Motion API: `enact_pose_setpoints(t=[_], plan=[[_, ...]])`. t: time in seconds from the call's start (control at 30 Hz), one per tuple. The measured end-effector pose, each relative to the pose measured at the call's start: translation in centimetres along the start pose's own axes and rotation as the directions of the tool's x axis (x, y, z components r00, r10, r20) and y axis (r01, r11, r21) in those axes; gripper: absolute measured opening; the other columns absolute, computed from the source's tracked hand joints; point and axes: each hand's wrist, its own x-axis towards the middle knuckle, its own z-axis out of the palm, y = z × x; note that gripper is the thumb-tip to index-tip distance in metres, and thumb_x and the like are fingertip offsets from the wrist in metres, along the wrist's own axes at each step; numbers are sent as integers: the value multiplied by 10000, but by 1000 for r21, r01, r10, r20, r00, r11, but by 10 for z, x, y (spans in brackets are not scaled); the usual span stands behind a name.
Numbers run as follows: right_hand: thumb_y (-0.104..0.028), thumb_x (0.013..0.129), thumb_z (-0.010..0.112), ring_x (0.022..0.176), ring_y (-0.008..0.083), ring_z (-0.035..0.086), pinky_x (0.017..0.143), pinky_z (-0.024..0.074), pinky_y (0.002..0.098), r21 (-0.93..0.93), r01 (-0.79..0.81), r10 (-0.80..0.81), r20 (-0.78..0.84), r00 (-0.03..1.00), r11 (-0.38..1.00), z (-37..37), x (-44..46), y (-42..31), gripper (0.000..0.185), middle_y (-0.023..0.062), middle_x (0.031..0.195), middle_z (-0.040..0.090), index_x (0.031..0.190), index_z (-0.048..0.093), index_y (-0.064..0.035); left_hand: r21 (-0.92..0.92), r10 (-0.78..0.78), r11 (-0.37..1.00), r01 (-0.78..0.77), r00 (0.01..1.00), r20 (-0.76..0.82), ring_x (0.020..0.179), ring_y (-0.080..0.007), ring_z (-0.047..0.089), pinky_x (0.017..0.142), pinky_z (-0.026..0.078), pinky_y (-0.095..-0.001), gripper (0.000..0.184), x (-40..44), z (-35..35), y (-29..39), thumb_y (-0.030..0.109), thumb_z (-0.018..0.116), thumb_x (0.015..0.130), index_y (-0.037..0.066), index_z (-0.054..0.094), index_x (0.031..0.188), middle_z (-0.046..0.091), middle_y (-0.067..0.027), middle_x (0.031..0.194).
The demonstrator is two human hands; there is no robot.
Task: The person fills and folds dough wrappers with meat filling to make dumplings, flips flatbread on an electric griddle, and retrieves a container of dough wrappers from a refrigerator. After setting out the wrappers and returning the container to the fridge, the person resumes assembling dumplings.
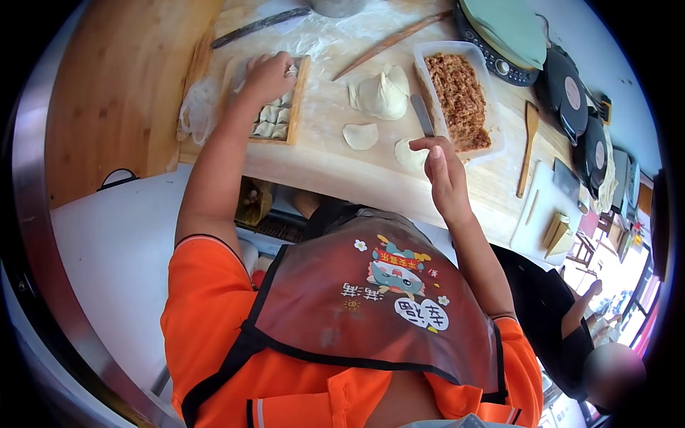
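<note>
My left hand (270, 78) is over the far part of a wooden tray (302, 93), its fingers curled down around a dumpling at the tray's far right corner. Folded dumplings (270, 121) lie in rows nearer me in that tray. My right hand (446, 175) is closed on the handle of a flat metal filling spatula (422, 114), with the blade pointing away from me. Most of the handle is hidden by the fingers. Just left of this hand a round wrapper (409, 153) lies on the table, and another wrapper (360, 136) is farther left.
A stack of wrappers (382, 93) sits behind the loose ones. A plastic box of meat filling (457, 100) stands to its right. Rolling pins (392, 44) lie on the floured table. A round electric griddle (499, 43), wooden spatula (529, 146) and white board (539, 214) are at right. Another person (549, 314) is nearby.
</note>
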Motion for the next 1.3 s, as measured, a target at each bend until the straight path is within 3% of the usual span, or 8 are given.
enact_pose_setpoints(t=[0.13, 0.33, 0.43, 0.53, 0.63, 0.83, 1.13, 1.3], plan=[[-327, 1067, 389, 982, 218, 588, 915, 430, 318, -24, 30, -30, 3, 1000, 999, 10, 2, -1, 399, 114, 1009, 643, 1062, 620, -1, 42, 57, 997, -62, 992, 108, 1086, -303, 594, 1016, 366, -463, 375, 4, -14, 2, 264, 664, 786, 133, 616, 1134, 684, -103, 1037], [-330, 1065, 398, 967, 228, 597, 909, 434, 321, -64, -16, 18, 33, 999, 998, 14, 0, 0, 391, 115, 985, 641, 1056, 620, -8, -265, -26, 964, 23, 1000, -8, 1218, -269, 531, 1062, 305, -475, 385, 5, -27, -52, 232, 633, 833, 210, 633, 1217, 675, -39, 1156], [-336, 1061, 410, 913, 201, 583, 871, 438, 310, -75, -54, 57, 37, 998, 996, 13, -2, 5, 382, 106, 951, 633, 1048, 617, -15, 154, 27, 988, -11, 994, -103, 1231, -249, 520, 1102, 270, -514, 340, -24, -48, -67, 172, 651, 839, 200, 656, 1178, 672, -9, 1157], [-342, 1058, 423, 865, 177, 561, 831, 439, 298, -105, -135, 143, 71, 987, 985, 12, -4, 6, 377, 99, 917, 623, 1037, 611, -17, 276, 158, 954, -116, 978, -137, 1208, -230, 521, 1132, 218, -567, 297, -51, -42, -76, 137, 687, 820, 187, 684, 1113, 669, 7, 1141], [-339, 1056, 432, 840, 168, 555, 810, 444, 292, -120, -161, 173, 94, 980, 980, 17, -3, 6, 368, 93, 895, 621, 1031, 606, -16, 206, 166, 967, -147, 983, -78, 1201, -221, 516, 1147, 178, -602, 232, -61, -43, -74, 103, 691, 812, 171, 705, 1033, 672, 20, 1098], [-293, 1053, 451, 828, 173, 563, 807, 455, 299, -138, -87, 99, 82, 992, 987, 27, 2, 10, 323, 96, 894, 626, 1025, 606, -11, 157, 198, 972, -176, 970, -139, 1205, -213, 518, 1158, 174, -586, 218, -63, -41, -82, 45, 668, 811, 166, 714, 986, 683, 23, 1051], [-210, 1031, 504, 792, 161, 551, 773, 455, 291, -164, -95, 110, 84, 990, 982, 33, 2, 11, 230, 88, 835, 598, 1015, 609, -6, 180, 254, 955, -236, 964, -78, 1311, -229, 466, 1182, 114, -588, 354, -64, -41, -89, 35, 642, 784, 184, 699, 1100, 673, 10, 1139], [-174, 1020, 519, 748, 150, 532, 736, 453, 285, -164, -59, 72, 73, 995, 985, 34, 2, 15, 190, 80, 795, 573, 1013, 609, -7, 212, 291, 942, -259, 948, -131, 1294, -216, 480, 1179, 132, -595, 303, -70, -42, -86, 94, 675, 799, 189, 714, 1084, 680, 11, 1141]])
